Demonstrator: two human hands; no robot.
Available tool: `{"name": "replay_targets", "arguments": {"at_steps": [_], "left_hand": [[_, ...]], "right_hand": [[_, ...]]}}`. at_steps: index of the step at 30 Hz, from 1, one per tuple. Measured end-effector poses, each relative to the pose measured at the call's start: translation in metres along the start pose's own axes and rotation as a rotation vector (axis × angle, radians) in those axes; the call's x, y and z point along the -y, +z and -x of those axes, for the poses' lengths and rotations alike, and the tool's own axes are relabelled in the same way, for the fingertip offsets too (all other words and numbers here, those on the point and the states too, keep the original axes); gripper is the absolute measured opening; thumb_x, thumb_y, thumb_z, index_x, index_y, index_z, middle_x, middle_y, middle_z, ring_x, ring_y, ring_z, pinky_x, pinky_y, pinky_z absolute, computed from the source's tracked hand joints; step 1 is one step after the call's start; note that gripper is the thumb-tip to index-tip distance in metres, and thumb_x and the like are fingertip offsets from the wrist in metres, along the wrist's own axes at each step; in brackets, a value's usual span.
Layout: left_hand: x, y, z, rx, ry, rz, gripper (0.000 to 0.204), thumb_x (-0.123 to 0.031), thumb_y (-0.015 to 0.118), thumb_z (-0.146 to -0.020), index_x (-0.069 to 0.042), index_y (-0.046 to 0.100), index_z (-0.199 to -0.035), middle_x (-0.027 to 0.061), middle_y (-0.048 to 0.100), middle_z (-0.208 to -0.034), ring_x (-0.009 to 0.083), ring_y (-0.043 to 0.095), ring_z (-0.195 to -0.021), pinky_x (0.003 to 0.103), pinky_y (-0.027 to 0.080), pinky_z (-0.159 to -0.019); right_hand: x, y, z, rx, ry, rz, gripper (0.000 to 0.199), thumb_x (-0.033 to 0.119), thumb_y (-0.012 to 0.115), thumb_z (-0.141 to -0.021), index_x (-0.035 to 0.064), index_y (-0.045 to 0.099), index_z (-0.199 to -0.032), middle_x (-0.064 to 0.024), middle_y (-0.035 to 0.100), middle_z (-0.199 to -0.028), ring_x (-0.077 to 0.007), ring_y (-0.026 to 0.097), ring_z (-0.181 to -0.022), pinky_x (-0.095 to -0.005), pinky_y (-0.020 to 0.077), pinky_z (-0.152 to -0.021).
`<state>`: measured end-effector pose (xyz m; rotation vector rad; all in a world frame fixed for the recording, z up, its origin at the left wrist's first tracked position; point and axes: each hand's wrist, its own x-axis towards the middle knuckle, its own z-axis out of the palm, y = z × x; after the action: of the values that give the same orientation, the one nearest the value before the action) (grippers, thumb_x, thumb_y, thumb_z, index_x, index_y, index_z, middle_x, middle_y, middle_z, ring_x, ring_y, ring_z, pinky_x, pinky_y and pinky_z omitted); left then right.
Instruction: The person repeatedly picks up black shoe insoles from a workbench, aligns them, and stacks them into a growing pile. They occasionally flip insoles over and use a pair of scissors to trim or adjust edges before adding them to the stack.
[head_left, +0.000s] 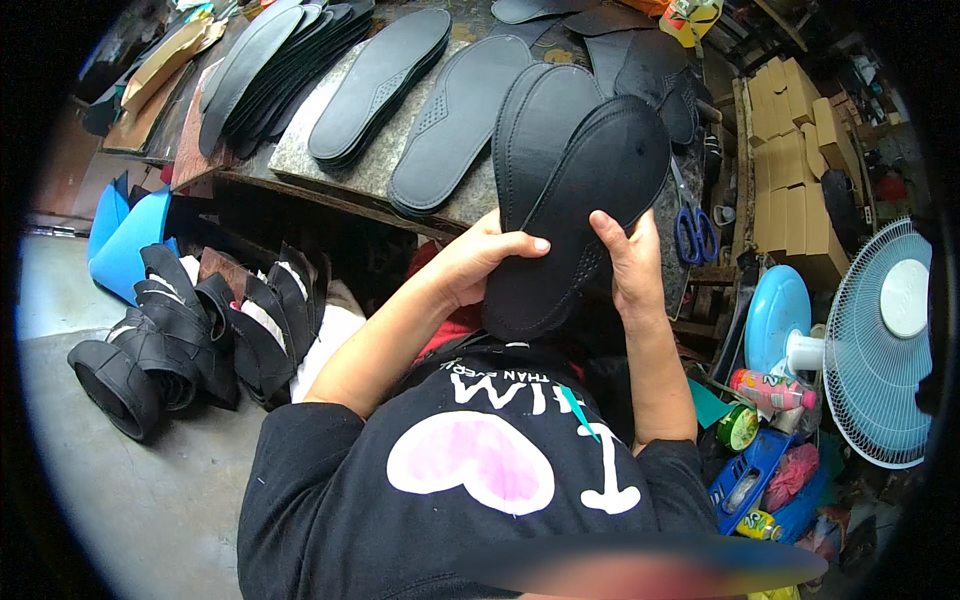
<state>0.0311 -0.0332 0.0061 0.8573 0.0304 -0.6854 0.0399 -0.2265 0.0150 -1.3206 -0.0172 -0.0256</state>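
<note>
1. Both hands are grasping a fanned bundle of black insoles (585,190), lifted in front of the chest, near the desk (188,163).
2. The left hand (478,262) grips the bundle's left edge, thumb laid across the top face.
3. The right hand (637,262) clasps the opposite edge, its thumb pointing up along the top insole; its other fingers are mostly hidden behind.
4. Stitching runs along the rims, and a dimpled patch shows at the arch.
5. On the desk, a leaning row of insoles (262,85) lies at the left; a neat stack (380,85) rests beside it on a speckled slab (296,152).
6. Blue-handled scissors (689,210) lie just right of the right hand.
7. Black curled pieces (125,385) sit on the floor at the left.
</note>
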Motion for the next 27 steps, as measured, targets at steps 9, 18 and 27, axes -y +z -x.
{"name": "replay_targets", "arguments": {"at_steps": [9, 18, 27], "left_hand": [[0.016, -0.008, 0.006, 0.024, -0.127, 0.255, 0.054, -0.013, 0.069, -0.079, 0.002, 0.049, -0.127, 0.0139, 0.062, -0.115, 0.0241, 0.064, -0.100, 0.037, 0.053, -0.088], [0.018, 0.000, 0.008, -0.111, 0.146, -0.012, 0.054, -0.009, 0.070, -0.075, 0.002, 0.050, -0.124, 0.0149, 0.063, -0.110, 0.0244, 0.064, -0.097, 0.037, 0.053, -0.087], [-0.001, -0.013, 0.045, -0.354, 0.371, -0.061, 0.053, -0.005, 0.071, -0.073, 0.001, 0.053, -0.123, 0.0129, 0.063, -0.110, 0.0238, 0.064, -0.097, 0.036, 0.051, -0.088]], "right_hand": [[0.001, -0.021, 0.025, 0.053, -0.003, 0.068, 0.045, 0.001, 0.069, -0.084, -0.0026, 0.046, -0.123, -0.0122, 0.059, -0.117, -0.0187, 0.058, -0.106, -0.0329, 0.0466, -0.095], [0.007, -0.017, 0.028, 0.030, -0.008, 0.117, 0.050, 0.004, 0.068, -0.085, -0.0007, 0.041, -0.126, -0.0135, 0.061, -0.113, -0.0169, 0.060, -0.102, -0.0281, 0.0501, -0.087], [0.006, -0.018, 0.015, 0.038, 0.153, 0.037, 0.019, 0.005, 0.065, -0.086, 0.0074, 0.051, -0.098, 0.0006, 0.054, -0.074, -0.0057, 0.051, -0.051, -0.0208, 0.0448, -0.043]]}}
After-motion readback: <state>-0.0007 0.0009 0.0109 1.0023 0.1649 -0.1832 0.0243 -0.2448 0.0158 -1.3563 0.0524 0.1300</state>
